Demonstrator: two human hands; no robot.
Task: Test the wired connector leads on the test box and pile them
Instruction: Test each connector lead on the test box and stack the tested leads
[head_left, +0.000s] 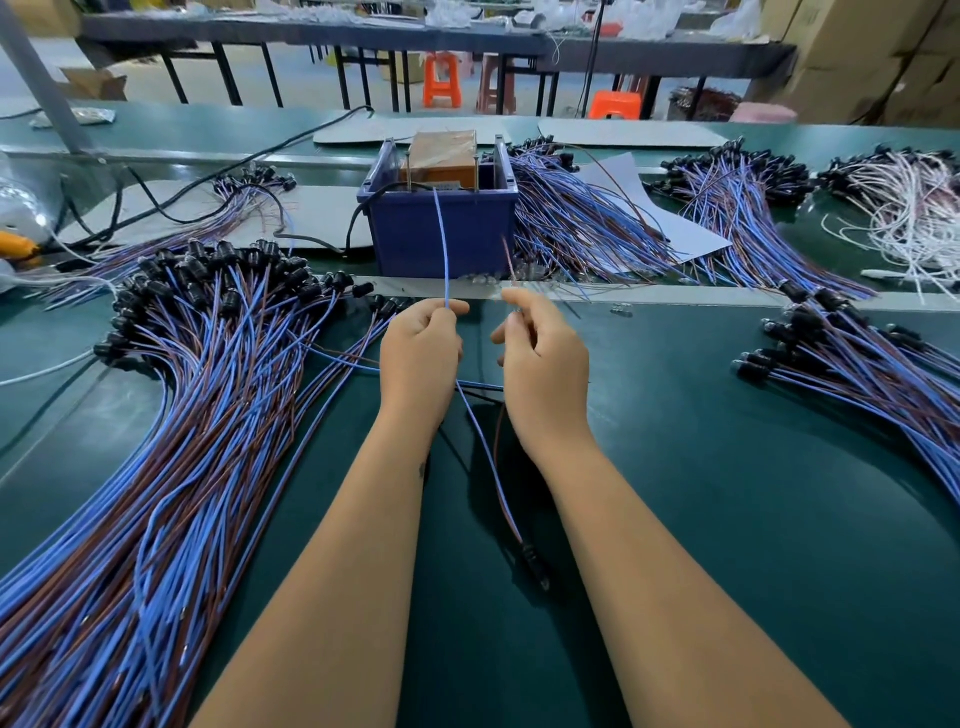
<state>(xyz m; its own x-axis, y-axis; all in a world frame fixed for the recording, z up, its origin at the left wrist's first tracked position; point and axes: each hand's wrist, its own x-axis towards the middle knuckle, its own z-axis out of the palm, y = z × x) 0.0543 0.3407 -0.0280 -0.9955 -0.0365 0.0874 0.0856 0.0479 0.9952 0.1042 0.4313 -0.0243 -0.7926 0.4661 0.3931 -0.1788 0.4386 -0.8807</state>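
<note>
My left hand pinches the blue wire of one lead, and the wire's free end reaches up to the blue test box. My right hand pinches the brown wire of the same lead, its tip standing short of the box front. Both wires run down between my forearms to the lead's black connector lying on the green mat. A large pile of blue-and-brown leads with black connectors fans out on my left.
More lead piles lie right of the box, at the far right and at the back, plus a white-wire bundle. A black power cable runs to the box. Small clear parts lie before it.
</note>
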